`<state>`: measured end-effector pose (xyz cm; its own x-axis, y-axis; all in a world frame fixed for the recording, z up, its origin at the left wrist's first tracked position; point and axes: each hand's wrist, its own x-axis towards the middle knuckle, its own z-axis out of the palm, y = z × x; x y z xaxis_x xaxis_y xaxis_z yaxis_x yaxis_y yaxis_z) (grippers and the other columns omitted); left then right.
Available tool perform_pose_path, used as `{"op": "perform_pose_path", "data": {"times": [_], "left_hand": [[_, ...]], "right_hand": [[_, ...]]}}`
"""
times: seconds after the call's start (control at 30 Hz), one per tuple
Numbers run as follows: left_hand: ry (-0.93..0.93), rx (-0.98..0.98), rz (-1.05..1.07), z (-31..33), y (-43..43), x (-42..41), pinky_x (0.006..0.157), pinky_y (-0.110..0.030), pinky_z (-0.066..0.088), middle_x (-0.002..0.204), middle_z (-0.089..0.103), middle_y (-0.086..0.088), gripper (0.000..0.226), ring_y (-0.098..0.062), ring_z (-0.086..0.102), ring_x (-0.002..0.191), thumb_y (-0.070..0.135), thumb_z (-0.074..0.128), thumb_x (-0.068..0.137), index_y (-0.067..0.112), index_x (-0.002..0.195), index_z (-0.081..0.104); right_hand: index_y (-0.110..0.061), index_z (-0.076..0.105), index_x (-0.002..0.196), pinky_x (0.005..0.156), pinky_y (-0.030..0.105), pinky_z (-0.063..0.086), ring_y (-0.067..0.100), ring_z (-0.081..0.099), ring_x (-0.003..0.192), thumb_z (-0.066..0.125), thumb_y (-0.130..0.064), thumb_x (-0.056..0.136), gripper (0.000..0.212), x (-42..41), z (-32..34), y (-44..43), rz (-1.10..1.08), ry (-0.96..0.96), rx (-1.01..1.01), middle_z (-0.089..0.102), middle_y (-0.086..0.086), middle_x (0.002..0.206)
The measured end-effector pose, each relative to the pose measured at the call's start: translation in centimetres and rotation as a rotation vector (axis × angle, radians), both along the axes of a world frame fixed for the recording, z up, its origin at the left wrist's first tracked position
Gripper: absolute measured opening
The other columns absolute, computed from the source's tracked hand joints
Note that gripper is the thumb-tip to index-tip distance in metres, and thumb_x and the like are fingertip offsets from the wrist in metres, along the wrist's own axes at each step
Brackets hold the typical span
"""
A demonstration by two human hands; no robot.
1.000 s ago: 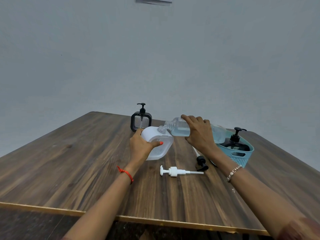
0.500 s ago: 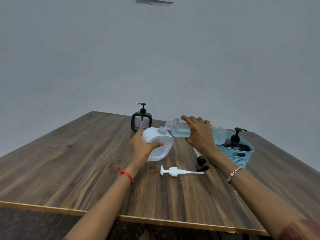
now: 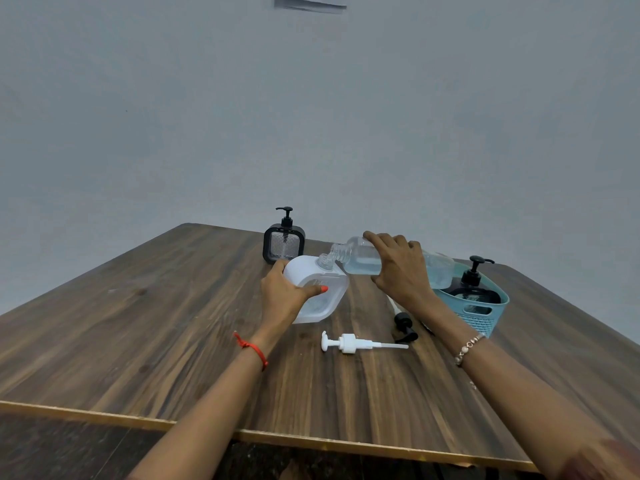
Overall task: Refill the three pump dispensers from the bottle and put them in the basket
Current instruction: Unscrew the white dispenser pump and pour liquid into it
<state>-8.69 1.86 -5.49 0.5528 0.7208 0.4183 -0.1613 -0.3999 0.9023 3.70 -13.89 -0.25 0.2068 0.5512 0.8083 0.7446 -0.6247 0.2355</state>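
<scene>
My left hand point(image 3: 284, 296) grips a white translucent dispenser body point(image 3: 320, 292), tilted on the table with its open neck up. My right hand point(image 3: 401, 268) holds a clear refill bottle point(image 3: 360, 259) tipped sideways, its threaded mouth right at the dispenser's neck; pale blue liquid sits in the bottle. A white pump head point(image 3: 356, 342) lies on the table in front. A black square dispenser point(image 3: 284, 242) stands behind. A dark dispenser with black pump point(image 3: 472, 282) sits in the teal basket point(image 3: 481, 315) at the right.
A black pump head with a white tube point(image 3: 403, 323) lies between the white pump and the basket. The wooden table point(image 3: 156, 323) has a light front edge near me, and a plain grey wall rises behind it.
The bottle stays tipped at the dispenser's neck in all frames. Both hands hold nearly still; only the view shifts slightly.
</scene>
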Motion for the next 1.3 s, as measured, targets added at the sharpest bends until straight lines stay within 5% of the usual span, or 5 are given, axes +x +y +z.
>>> {"op": "perform_pose_path", "data": {"times": [1.3], "left_hand": [[0.013,0.009,0.002,-0.22,-0.01,-0.23,0.07,-0.024,0.045,0.098,0.055,0.0,0.068,-0.018,0.055,0.09,0.022,0.089,0.055,0.008,0.113,0.056]], "right_hand": [[-0.013,0.06,0.113,0.065,0.043,0.048,0.035,0.063,0.073,0.081,-0.004,0.044,0.073,-0.62,-0.05,0.14,-0.018,0.03,-0.029,0.069,0.009,0.095]]}}
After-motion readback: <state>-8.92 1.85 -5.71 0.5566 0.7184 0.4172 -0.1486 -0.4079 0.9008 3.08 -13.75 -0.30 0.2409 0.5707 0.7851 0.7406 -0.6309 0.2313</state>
